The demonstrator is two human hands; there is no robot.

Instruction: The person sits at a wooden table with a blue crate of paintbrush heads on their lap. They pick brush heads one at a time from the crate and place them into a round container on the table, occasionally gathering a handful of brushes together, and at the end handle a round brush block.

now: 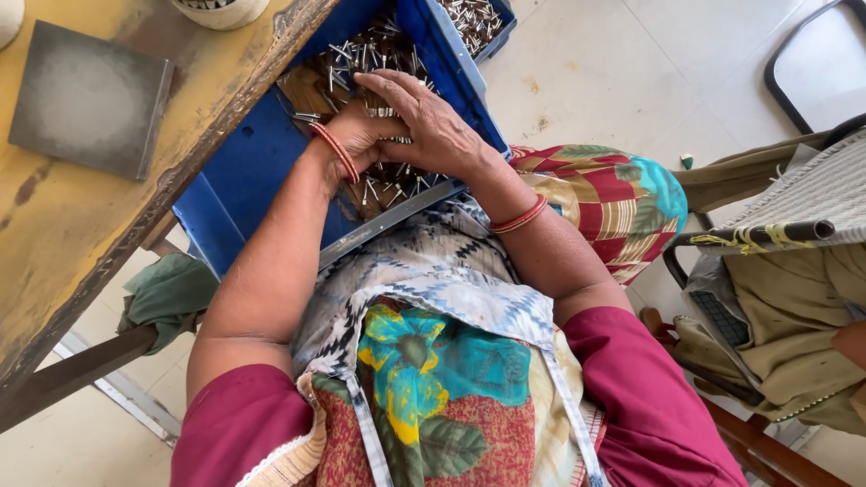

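A blue plastic crate rests on my lap against the table edge and holds a heap of small metal pins. My left hand, with red bangles on the wrist, is curled around a bunch of these pins low in the crate. My right hand lies palm down over the left one, its fingers stretched across the bunch. What the right palm holds is hidden. More loose pins lie below both hands.
A worn yellow wooden table at left carries a grey square slab and a white bowl. A second blue bin of pins sits behind the crate. A green cloth hangs below; a woven chair stands right.
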